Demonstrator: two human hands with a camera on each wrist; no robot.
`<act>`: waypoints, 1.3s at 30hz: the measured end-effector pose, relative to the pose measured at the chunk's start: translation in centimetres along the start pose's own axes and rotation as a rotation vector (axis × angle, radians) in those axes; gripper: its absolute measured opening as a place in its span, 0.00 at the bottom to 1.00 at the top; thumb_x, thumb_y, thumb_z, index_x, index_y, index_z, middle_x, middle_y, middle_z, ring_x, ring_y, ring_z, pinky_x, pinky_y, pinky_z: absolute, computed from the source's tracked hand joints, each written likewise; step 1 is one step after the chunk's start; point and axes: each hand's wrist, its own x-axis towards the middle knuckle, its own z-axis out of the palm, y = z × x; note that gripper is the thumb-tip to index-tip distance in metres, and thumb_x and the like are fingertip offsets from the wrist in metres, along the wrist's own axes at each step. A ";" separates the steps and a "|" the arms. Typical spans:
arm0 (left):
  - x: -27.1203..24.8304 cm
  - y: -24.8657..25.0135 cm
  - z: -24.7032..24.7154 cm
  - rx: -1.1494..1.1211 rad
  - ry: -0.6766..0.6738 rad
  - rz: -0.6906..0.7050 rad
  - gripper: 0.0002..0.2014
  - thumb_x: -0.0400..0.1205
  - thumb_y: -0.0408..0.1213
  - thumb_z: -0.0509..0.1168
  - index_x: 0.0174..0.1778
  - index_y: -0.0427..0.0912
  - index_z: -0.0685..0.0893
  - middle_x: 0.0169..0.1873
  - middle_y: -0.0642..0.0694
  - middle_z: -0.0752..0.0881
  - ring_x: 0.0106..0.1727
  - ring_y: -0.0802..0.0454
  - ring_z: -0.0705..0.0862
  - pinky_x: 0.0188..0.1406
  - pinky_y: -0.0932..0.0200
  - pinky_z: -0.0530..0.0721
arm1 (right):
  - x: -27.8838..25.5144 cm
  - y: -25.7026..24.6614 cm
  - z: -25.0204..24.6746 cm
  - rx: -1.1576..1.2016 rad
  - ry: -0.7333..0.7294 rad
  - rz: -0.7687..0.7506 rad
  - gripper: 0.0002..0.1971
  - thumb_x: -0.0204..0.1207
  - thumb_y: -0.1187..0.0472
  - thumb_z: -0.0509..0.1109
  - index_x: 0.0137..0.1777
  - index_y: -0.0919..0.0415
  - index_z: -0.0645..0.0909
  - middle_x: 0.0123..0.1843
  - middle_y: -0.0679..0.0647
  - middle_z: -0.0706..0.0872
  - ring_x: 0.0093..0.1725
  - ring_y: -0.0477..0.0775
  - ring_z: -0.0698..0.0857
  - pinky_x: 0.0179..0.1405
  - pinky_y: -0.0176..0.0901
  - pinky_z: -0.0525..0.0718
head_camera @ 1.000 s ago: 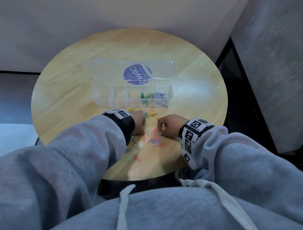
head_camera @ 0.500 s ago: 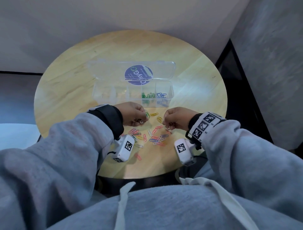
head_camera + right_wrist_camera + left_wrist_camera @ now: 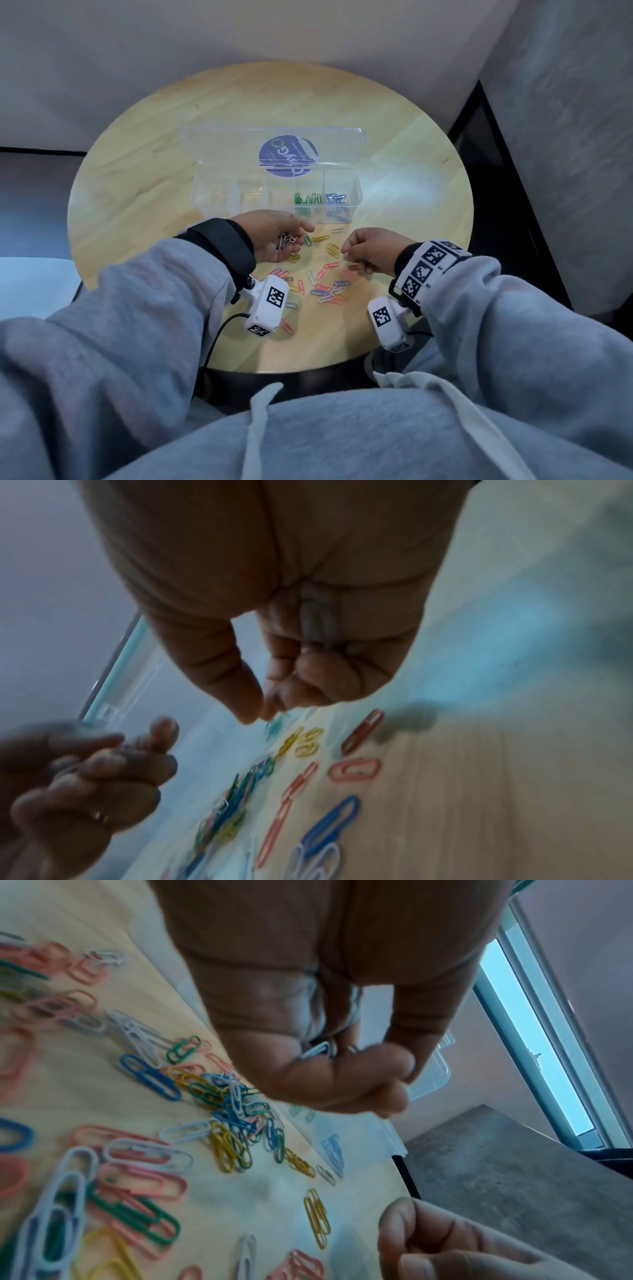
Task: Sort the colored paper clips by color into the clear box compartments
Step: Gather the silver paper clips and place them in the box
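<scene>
A person in a grey hooded sweatshirt sits at a round wooden table (image 3: 144, 164), both hands raised just above a scatter of loose paper clips (image 3: 329, 286) near the table's near edge. The left hand (image 3: 277, 236), palm up with fingers curled, holds several white clips (image 3: 284, 241); the left wrist view shows them bunched inside the curled fingers (image 3: 329, 1080). The right hand (image 3: 371, 251) hovers with thumb and forefinger pressed together, and the right wrist view shows pale clips (image 3: 316, 623) tucked in its palm under the curled fingers. Toward the middle of the table stands the clear box (image 3: 219, 202), its lid (image 3: 226, 144) lying open on the far side; green clips (image 3: 308, 199) fill the second compartment from the right end, blue clips (image 3: 337, 199) the rightmost one
</scene>
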 end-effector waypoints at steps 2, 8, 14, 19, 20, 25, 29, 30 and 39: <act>0.0 0.0 -0.2 -0.011 0.017 -0.020 0.10 0.83 0.30 0.55 0.39 0.41 0.79 0.27 0.47 0.75 0.16 0.62 0.76 0.14 0.75 0.73 | -0.2 -0.4 0.2 -0.210 0.063 -0.046 0.08 0.75 0.71 0.67 0.39 0.58 0.77 0.29 0.51 0.77 0.17 0.39 0.75 0.16 0.29 0.71; 0.2 0.0 -0.2 0.101 0.052 -0.050 0.13 0.83 0.36 0.59 0.31 0.42 0.75 0.17 0.52 0.73 0.14 0.60 0.69 0.12 0.72 0.62 | 1.2 -1.3 0.2 -0.690 0.248 -0.107 0.16 0.75 0.64 0.64 0.60 0.47 0.78 0.40 0.48 0.81 0.39 0.52 0.79 0.37 0.39 0.75; 0.1 0.0 0.4 0.723 0.073 0.076 0.06 0.79 0.37 0.66 0.37 0.45 0.77 0.26 0.50 0.72 0.25 0.53 0.66 0.25 0.64 0.63 | 2.3 -1.5 0.7 -0.865 0.237 -0.114 0.17 0.78 0.64 0.60 0.63 0.47 0.75 0.59 0.55 0.83 0.47 0.56 0.81 0.41 0.41 0.75; 0.1 -0.2 1.6 1.275 0.099 0.213 0.06 0.77 0.37 0.67 0.48 0.51 0.83 0.33 0.57 0.75 0.41 0.53 0.77 0.30 0.63 0.70 | 2.2 -1.2 0.4 -0.854 0.247 -0.081 0.10 0.79 0.67 0.60 0.54 0.55 0.79 0.57 0.55 0.84 0.47 0.54 0.78 0.44 0.40 0.72; 0.2 -0.2 2.0 1.336 0.087 0.220 0.08 0.77 0.35 0.66 0.49 0.51 0.83 0.33 0.56 0.74 0.42 0.52 0.77 0.28 0.64 0.69 | 2.1 -1.1 0.3 -0.843 0.250 -0.069 0.10 0.79 0.66 0.60 0.55 0.57 0.81 0.58 0.55 0.84 0.49 0.55 0.79 0.45 0.40 0.72; 0.8 -0.5 3.3 1.512 0.055 0.240 0.09 0.78 0.33 0.64 0.50 0.50 0.83 0.42 0.52 0.77 0.42 0.50 0.76 0.25 0.64 0.66 | 1.5 -0.6 0.0 -0.869 0.221 -0.001 0.09 0.74 0.63 0.63 0.45 0.64 0.84 0.46 0.59 0.87 0.43 0.57 0.81 0.37 0.41 0.76; 1.0 -0.9 4.0 1.601 0.022 0.237 0.10 0.80 0.35 0.64 0.55 0.49 0.83 0.45 0.51 0.77 0.44 0.50 0.75 0.25 0.65 0.64 | 0.9 -0.3 -0.2 -0.820 0.195 0.008 0.03 0.69 0.62 0.66 0.34 0.58 0.77 0.35 0.55 0.79 0.36 0.54 0.75 0.33 0.38 0.72; 1.1 -1.1 4.0 1.618 0.017 0.242 0.09 0.80 0.36 0.64 0.55 0.49 0.83 0.46 0.51 0.77 0.44 0.50 0.75 0.25 0.65 0.64 | 0.8 -0.3 -0.4 -0.749 0.187 0.005 0.06 0.69 0.63 0.67 0.32 0.58 0.76 0.32 0.53 0.79 0.35 0.53 0.75 0.34 0.39 0.73; 1.7 -1.6 3.9 1.655 -0.002 0.249 0.05 0.79 0.35 0.65 0.45 0.51 0.77 0.42 0.49 0.78 0.41 0.48 0.76 0.27 0.60 0.66 | -0.1 -0.4 -0.7 0.139 -0.060 0.006 0.13 0.78 0.78 0.57 0.40 0.63 0.77 0.32 0.59 0.77 0.28 0.50 0.77 0.19 0.29 0.79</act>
